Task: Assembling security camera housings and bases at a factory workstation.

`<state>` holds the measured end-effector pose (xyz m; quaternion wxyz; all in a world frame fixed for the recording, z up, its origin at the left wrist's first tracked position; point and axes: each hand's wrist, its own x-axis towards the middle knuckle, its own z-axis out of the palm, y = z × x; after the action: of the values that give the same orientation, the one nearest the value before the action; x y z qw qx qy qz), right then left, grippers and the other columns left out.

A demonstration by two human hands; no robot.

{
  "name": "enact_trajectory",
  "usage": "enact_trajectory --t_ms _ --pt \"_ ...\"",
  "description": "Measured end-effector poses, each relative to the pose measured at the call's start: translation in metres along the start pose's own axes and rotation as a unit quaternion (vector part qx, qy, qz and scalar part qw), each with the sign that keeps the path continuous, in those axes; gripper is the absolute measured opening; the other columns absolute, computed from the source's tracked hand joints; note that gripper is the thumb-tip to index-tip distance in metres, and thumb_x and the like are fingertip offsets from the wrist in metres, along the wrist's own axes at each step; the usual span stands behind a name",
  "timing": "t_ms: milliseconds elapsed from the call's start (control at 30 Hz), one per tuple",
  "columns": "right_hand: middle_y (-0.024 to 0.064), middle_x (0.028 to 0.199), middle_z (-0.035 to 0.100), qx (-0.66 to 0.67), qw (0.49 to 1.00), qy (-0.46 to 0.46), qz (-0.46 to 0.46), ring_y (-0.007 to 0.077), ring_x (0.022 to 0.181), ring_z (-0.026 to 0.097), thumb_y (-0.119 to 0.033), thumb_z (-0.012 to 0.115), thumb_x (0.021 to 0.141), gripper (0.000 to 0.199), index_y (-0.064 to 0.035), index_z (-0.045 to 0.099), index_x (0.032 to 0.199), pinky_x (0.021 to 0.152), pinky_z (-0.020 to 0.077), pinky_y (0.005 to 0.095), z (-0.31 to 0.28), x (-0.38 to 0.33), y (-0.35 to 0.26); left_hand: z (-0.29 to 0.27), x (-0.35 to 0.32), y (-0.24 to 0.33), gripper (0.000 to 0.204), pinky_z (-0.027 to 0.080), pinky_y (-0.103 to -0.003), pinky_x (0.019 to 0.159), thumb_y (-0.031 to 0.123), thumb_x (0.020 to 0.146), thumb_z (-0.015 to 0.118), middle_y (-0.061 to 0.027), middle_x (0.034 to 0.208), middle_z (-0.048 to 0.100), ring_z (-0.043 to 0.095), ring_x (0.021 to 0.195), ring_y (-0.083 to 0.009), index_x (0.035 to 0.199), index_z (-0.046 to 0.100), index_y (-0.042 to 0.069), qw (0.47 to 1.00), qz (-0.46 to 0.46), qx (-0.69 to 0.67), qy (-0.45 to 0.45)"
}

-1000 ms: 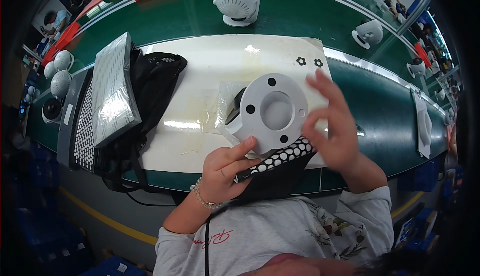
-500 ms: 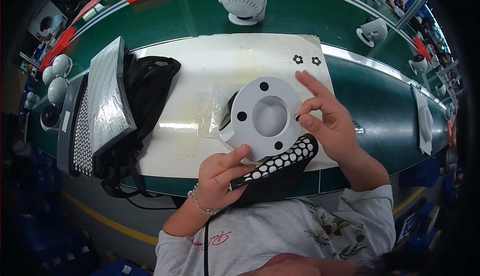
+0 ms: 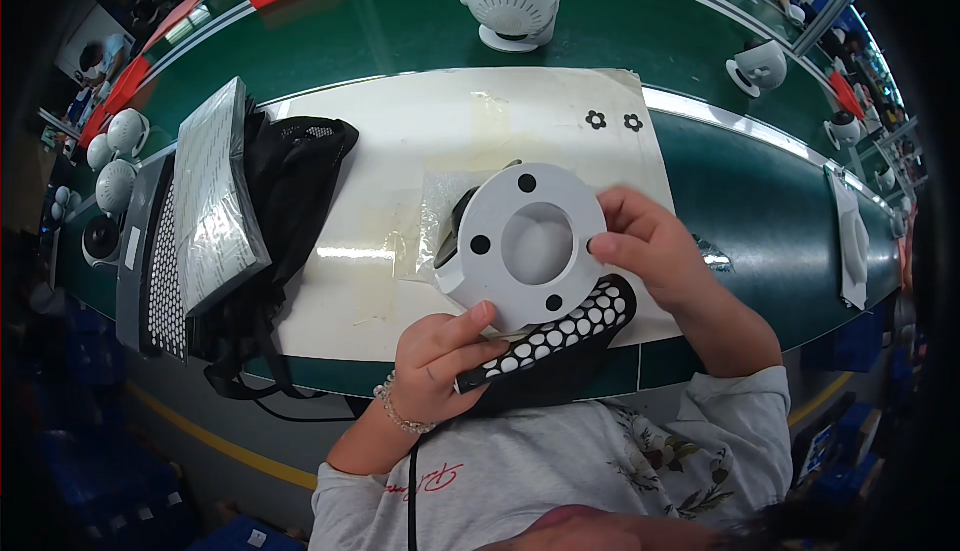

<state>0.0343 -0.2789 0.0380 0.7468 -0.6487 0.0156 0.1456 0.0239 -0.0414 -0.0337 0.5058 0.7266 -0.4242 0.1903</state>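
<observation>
White round base (image 3: 495,276) — recess toward camera, between the hands over the pale mat (image 3: 360,201). Left hand (image 3: 437,361) grasps its lower-left edge; right hand (image 3: 645,249) at right rim, thumb by a black dot (image 3: 590,246). Right fingertips obscured — grip: cannot tell. Underlying parts mostly hidden.

A light grey shirt (image 3: 560,451) with short, loose sleeves (image 3: 740,406) is worn; against the black cord (image 3: 413,506) down its front, red lettering (image 3: 440,478) sits behind, a flower print (image 3: 695,461) well to the right, a beaded bracelet (image 3: 400,413) near its top
</observation>
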Motion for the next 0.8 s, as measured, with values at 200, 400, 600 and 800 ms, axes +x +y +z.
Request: enact_trajectory --t_ms 200,400,600,800 --pt "0.0058 0.076 0.055 0.114 0.986 0.069 -0.101 0.0116 0.067 0.055 -0.017 0.052 0.076 0.026 0.0002 0.049 0.094 0.062 0.0468 0.0234 -0.035 0.023 -0.025 -0.008 -0.004 0.0 0.03 0.043 -0.029 0.055 0.005 0.054 0.065 -0.0125 0.111 0.056 0.057 0.064 -0.0205 0.084 0.063 0.005 1.0 -0.003 -0.012 -0.016" --pt "0.0083 0.076 0.056 -0.48 0.706 0.404 -0.328 0.0164 0.07 0.055 -0.014 0.051 0.082 0.014 -0.0038 0.056 0.09 0.068 0.0444 0.0252 -0.124 0.106 -0.02 -0.01 -0.001 0.003 0.03 0.043 -0.029 0.055 0.006 0.055 0.064 -0.0121 0.11 0.057 0.057 0.064 -0.0207 0.086 0.063 0.006 0.999 0.005 -0.024 -0.032" --pt "0.0114 0.096 0.06 -0.658 0.604 0.435 -0.11 0.0278 0.09 0.055 -0.02 0.048 0.083 0.022 -0.0072 0.06 0.097 0.075 0.0445 0.0372 -0.269 0.143 0.033 -0.016 0.003 0.004 0.029 0.046 -0.031 0.06 0.002 0.054 0.065 -0.014 0.104 0.059 0.06 0.071 -0.0234 0.083 0.062 0.004 0.995 -0.018 -0.056 -0.083" --pt "0.0132 0.093 0.061 -0.578 0.713 0.331 -0.218 0.0276 0.087 0.058 -0.024 0.05 0.083 0.026 -0.0045 0.062 0.095 0.077 0.0438 0.0336 -0.179 0.155 0.012 -0.014 0.002 0.004 0.027 0.046 -0.031 0.059 0.003 0.056 0.065 -0.0134 0.103 0.06 0.06 0.071 -0.0222 0.082 0.061 0.004 0.993 -0.015 -0.068 -0.091"
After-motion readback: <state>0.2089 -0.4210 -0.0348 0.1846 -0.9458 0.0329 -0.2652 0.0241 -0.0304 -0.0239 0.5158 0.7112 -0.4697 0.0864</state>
